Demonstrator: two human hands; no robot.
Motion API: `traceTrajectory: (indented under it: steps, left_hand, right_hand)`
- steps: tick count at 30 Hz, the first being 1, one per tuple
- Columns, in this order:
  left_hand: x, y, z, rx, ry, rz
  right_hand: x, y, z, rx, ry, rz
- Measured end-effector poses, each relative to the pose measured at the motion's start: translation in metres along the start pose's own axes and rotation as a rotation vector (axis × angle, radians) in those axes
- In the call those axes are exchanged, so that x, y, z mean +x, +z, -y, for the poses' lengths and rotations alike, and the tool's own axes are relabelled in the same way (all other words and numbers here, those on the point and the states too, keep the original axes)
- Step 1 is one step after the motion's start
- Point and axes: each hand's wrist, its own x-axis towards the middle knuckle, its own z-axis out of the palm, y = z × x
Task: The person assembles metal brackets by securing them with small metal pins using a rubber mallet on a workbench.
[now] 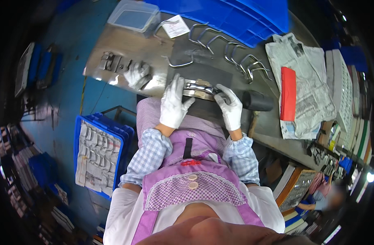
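Note:
At the near edge of the metal table lies a curved metal fixture (199,93) with a shiny bent metal bar (198,86) on it. My left hand (174,104), in a white glove, rests against the fixture's left end, its fingers stretched out and thumb apart. My right hand (230,107), also gloved, is at the other end, with fingers bent and closed on something small and dark that I cannot make out. Just beyond my left hand lies a single bent metal handle (181,64). A black cylinder (257,101) lies to the right of my right hand.
Several bent handles (236,53) lie across the table before a blue crate (219,18). A clear plastic box (134,17), metal blocks (110,62) and a crumpled white glove (136,75) are left. Newspaper (313,90) with a red pad (288,94) lies right.

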Motion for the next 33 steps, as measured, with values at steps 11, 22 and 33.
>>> traceTrajectory:
  steps: [11, 22, 33]
  left_hand:
    - [0.001, 0.011, 0.025, -0.021, 0.113, -0.146]
    - [0.044, 0.01, 0.023, 0.039, 0.081, -0.267]
    - [0.057, -0.004, 0.016, -0.027, -0.148, -0.071]
  right_hand:
    - [-0.021, 0.004, -0.043, -0.488, -0.359, -0.125]
    - [0.018, 0.019, -0.031, -0.175, -0.115, -0.175]
    - [0.025, 0.018, -0.039, -0.122, -0.086, -0.147]
